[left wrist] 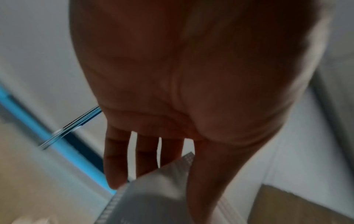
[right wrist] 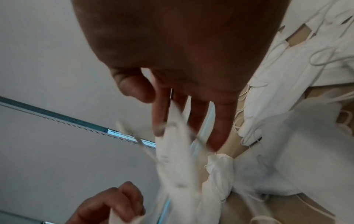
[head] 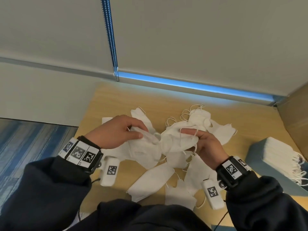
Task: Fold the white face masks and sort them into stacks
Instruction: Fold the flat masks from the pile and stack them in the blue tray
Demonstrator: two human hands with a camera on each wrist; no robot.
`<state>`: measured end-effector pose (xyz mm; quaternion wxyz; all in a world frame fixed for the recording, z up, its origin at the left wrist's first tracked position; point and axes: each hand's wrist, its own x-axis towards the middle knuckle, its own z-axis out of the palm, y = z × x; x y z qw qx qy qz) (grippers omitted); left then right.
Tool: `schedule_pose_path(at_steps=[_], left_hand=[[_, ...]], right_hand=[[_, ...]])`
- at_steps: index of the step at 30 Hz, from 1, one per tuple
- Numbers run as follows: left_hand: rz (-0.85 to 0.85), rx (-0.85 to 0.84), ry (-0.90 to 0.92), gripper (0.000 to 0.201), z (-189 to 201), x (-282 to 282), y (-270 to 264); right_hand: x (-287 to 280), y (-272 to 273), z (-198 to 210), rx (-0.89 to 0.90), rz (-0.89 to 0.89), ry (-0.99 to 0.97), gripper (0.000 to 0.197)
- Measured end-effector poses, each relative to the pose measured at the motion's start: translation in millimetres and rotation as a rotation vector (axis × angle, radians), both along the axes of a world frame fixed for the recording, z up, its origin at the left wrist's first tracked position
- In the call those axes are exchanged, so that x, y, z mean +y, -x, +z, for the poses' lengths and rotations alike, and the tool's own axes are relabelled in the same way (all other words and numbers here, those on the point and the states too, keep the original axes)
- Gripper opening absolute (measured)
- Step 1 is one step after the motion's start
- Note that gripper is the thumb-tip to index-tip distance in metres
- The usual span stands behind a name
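Over the wooden table (head: 116, 97), above a heap of loose white masks (head: 150, 180) — mid-fold, with plenty left to do. Off to the right, one neat stack (head: 281, 150) of folded masks already done, ear loops hanging off its near side, resting on a blue-grey pad (head: 256, 155). Everything else still unsorted: flat ones sprawled at the near edge, a crumpled cluster with tangled loops (head: 198, 117) further back. Judging by that spread, well short of finished; only one pile visible, so any second stack not yet begun or out of sight.

Held up between both hands, just clear of the heap: the mask in work (head: 166, 140), bunched at its middle.

Left hand (head: 116, 130): fingers curled over the top, thumb underneath, pinching the mask's left end. From the left wrist view, fingers (left wrist: 114, 159) reaching down behind the white edge (left wrist: 153, 189), thumb in front of it — a firm grip, not a wide one.

Right hand (head: 206, 144): index finger stretched along the mask's upper edge, thumb tucked below, fabric and a loose ear loop caught between. From the right wrist view, fingers (right wrist: 220, 125) fairly straight and slightly parted, mask material (right wrist: 172, 151) threaded among them — blurred, so exact contact hard to call.

Likely next: bringing the two ends together to close the fold, then across to the stack.
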<state>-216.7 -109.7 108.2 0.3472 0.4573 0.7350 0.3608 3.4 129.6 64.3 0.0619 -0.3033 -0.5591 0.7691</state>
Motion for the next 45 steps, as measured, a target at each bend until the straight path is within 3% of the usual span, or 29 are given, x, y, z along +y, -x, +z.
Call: schedule_pose_path(at_steps=[2,4,7,8,10,12,14,18,21,25,27,30,33,37,40,45], left_hand=[[-0.155,0.236,0.092,0.022,9,8,-2],[-0.252,0.42,0.15,0.024,12,15,-6],[-0.316,0.524,0.083,0.023,12,23,-16],[-0.339,0.549,0.07,0.022,12,25,-20],[-0.376,0.578,0.062,0.022,12,34,-30],[-0.386,0.563,0.049,0.021,7,46,-39],[-0.378,0.516,0.043,0.021,-1,58,-46],[-0.321,0.403,0.022,0.022,-12,72,-52],[-0.346,0.238,-0.029,0.021,-17,76,-50],[-0.482,-0.111,-0.02,0.025,-19,79,-50],[-0.472,-0.178,-0.023,0.026,-22,85,-57],[-0.42,-0.135,-0.046,0.024,-32,100,-70],[-0.35,-0.133,-0.046,0.02,-34,111,-80],[-0.348,0.009,-0.045,0.024,-37,124,-87],[-0.396,0.116,-0.038,0.021,-37,137,-97],[-0.381,0.214,-0.082,0.021,-40,152,-117]], right_hand=[[0,-4,8,0.056,0.084,0.067,0.068],[-2,-4,7,0.071,0.121,0.084,0.056],[-8,2,-7,0.0,0.023,-0.261,0.028],[-11,3,-13,0.009,0.034,-0.395,0.029],[-21,3,-16,0.062,0.129,-0.484,0.049],[-32,3,-14,0.11,0.182,-0.398,0.065],[-41,3,-10,0.129,0.162,-0.334,0.066],[-49,-2,-9,0.033,-0.065,-0.242,0.04],[-45,-16,-13,-0.036,-0.134,-0.211,0.013],[-43,-36,-19,-0.063,-0.182,-0.171,0.018],[-44,-43,-20,-0.05,-0.183,-0.193,0.025],[-46,-52,-21,-0.005,-0.139,-0.271,0.049],[-45,-60,-13,-0.067,-0.139,-0.243,0.049],[-25,-82,-2,-0.199,-0.059,-0.17,0.069],[-3,-102,3,-0.207,0.126,-0.193,0.056],[25,-127,-3,-0.24,0.126,-0.266,0.012]])
